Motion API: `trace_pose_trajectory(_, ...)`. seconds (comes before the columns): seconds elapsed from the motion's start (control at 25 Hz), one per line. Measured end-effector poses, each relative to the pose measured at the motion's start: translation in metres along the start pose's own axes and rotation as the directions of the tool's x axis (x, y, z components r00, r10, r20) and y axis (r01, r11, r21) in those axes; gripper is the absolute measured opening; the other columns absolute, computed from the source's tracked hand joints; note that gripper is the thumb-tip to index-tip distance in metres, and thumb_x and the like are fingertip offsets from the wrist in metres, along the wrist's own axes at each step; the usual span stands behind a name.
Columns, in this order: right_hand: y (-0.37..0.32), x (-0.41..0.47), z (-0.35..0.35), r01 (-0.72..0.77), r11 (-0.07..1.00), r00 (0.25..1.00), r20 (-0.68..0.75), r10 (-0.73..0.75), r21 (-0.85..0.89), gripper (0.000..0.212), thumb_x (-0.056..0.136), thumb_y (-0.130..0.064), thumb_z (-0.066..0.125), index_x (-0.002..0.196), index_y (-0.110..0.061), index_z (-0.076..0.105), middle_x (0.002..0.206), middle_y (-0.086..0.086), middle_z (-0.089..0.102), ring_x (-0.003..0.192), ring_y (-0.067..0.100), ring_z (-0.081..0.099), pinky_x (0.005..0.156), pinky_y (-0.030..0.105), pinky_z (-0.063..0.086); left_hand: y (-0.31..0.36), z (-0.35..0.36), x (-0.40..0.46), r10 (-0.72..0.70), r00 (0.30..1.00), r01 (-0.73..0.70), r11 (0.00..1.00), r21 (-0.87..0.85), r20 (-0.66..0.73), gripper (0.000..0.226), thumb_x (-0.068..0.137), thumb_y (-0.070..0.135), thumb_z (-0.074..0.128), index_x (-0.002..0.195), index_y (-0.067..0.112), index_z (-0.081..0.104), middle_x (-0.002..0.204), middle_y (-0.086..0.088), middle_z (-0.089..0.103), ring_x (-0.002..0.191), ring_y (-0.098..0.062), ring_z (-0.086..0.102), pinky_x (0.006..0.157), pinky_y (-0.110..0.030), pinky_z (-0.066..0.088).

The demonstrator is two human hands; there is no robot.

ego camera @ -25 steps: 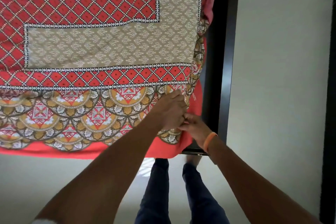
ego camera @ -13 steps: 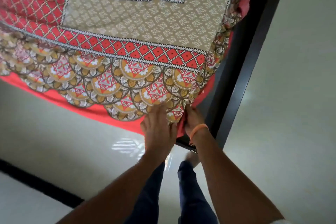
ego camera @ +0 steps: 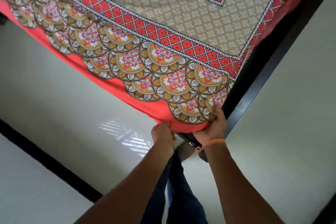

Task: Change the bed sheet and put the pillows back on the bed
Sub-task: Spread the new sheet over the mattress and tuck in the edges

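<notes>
A patterned bed sheet, red and beige with orange scalloped medallions and a plain red hem, covers the mattress and hangs over its near edge. My left hand grips the red hem from below, fingers curled under the cloth. My right hand, with an orange band at the wrist, holds the sheet's corner where it wraps the mattress corner, the fingers lying along the scalloped border. No pillows are in view.
A black bed frame runs along the right side of the mattress and ends at the corner under my hands. Glossy pale floor lies on both sides, crossed by a dark strip at lower left. My legs stand below the corner.
The view has swung left and tilted. My left hand has dropped from the top of the scalloped border to the red hem. My right hand stays at the corner.
</notes>
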State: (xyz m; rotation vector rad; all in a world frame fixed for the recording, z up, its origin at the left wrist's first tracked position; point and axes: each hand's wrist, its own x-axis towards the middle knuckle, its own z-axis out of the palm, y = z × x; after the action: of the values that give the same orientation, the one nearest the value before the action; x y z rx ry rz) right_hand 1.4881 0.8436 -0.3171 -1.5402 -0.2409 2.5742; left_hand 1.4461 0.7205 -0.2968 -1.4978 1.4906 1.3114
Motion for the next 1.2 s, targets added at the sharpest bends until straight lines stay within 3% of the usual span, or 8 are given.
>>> trace_pose_trajectory(0.2,-0.002,0.002,0.014,-0.036,0.975,0.999,-0.002,0.037,-0.217,0.048,0.091,-0.027,0.059,0.138,-0.014,0.054,0.133,0.015,0.061,0.119,0.037,0.060,0.097,0.055,0.048,-0.005,-0.020,0.005,0.075,0.994,-0.079,0.996,0.049,0.077,0.009,0.084,0.019,0.060,0.087,0.012,0.055,0.062,0.001,0.048,0.048,-0.012,0.044,0.047,-0.023,0.033)
trace_pose_trajectory(0.28,-0.009,-0.005,0.001,-0.095,0.973,0.995,0.014,0.100,-0.211,0.048,0.088,-0.027,0.063,0.134,-0.016,0.058,0.130,0.014,0.063,0.118,0.035,0.061,0.096,0.055,0.050,-0.003,-0.014,0.007,0.104,0.976,-0.103,0.995,-0.013,0.190,0.045,0.071,0.039,0.074,0.105,0.013,0.062,0.089,0.001,0.070,0.078,-0.017,0.066,0.066,-0.029,0.051)
trace_pose_trajectory(0.4,-0.015,-0.018,-0.013,-0.211,0.938,0.975,0.009,0.222,-0.276,0.024,0.091,-0.016,0.058,0.104,-0.016,0.078,0.116,0.014,0.070,0.108,0.032,0.067,0.091,0.050,0.054,-0.001,0.000,0.003,0.101,0.950,-0.035,0.975,-0.221,0.296,0.080,0.055,0.044,0.089,0.123,0.011,0.063,0.116,-0.007,0.072,0.106,-0.028,0.069,0.096,-0.048,0.054)
trace_pose_trajectory(0.52,-0.027,-0.022,-0.011,-0.335,0.887,0.942,-0.096,0.322,-0.317,0.018,0.085,-0.007,0.060,0.088,-0.009,0.078,0.100,0.016,0.074,0.093,0.031,0.072,0.080,0.043,0.058,-0.004,0.011,-0.006,0.039,0.954,0.078,0.924,-0.374,0.296,0.080,0.057,0.038,0.093,0.125,0.010,0.061,0.118,-0.015,0.071,0.106,-0.036,0.069,0.097,-0.059,0.050)
trace_pose_trajectory(0.76,-0.071,-0.037,0.005,-0.566,0.235,0.818,-0.500,0.286,-0.790,0.024,0.082,-0.039,0.073,0.085,-0.021,0.057,0.076,-0.003,0.051,0.067,0.012,0.045,0.077,0.034,0.041,-0.015,0.008,-0.041,0.229,0.954,-0.250,0.964,-0.089,-0.195,0.047,0.082,0.041,0.076,0.109,0.003,0.070,0.091,-0.010,0.073,0.088,-0.031,0.072,0.081,-0.045,0.060)
trace_pose_trajectory(0.92,-0.077,-0.007,0.016,-0.500,0.477,0.866,-0.405,0.294,-0.723,0.029,0.094,-0.030,0.053,0.117,-0.012,0.057,0.113,0.013,0.053,0.122,0.030,0.046,0.111,0.053,0.031,-0.028,0.012,-0.044,0.230,0.972,-0.236,0.933,-0.272,-0.054,0.038,0.085,0.040,0.074,0.106,0.007,0.070,0.096,-0.011,0.074,0.089,-0.030,0.072,0.079,-0.039,0.060)
trace_pose_trajectory(1.08,-0.043,0.033,0.016,-0.463,0.536,0.884,-0.327,0.333,-0.706,0.033,0.096,-0.040,0.041,0.093,-0.013,0.058,0.093,0.013,0.058,0.092,0.030,0.056,0.106,0.055,0.035,-0.051,0.008,-0.027,0.422,0.867,-0.359,0.897,-0.258,0.263,0.019,0.074,0.026,0.084,0.088,0.015,0.077,0.089,-0.005,0.077,0.080,-0.020,0.073,0.063,-0.021,0.055)
trace_pose_trajectory(1.2,-0.015,0.038,0.011,-0.414,0.617,0.904,-0.225,0.363,-0.670,0.038,0.096,-0.037,0.035,0.094,-0.012,0.064,0.088,0.015,0.064,0.083,0.030,0.060,0.084,0.043,0.050,-0.067,0.019,-0.023,0.507,0.830,-0.428,0.847,-0.315,0.234,0.019,0.067,0.020,0.088,0.083,0.020,0.079,0.088,-0.004,0.077,0.080,-0.015,0.073,0.066,-0.021,0.055)
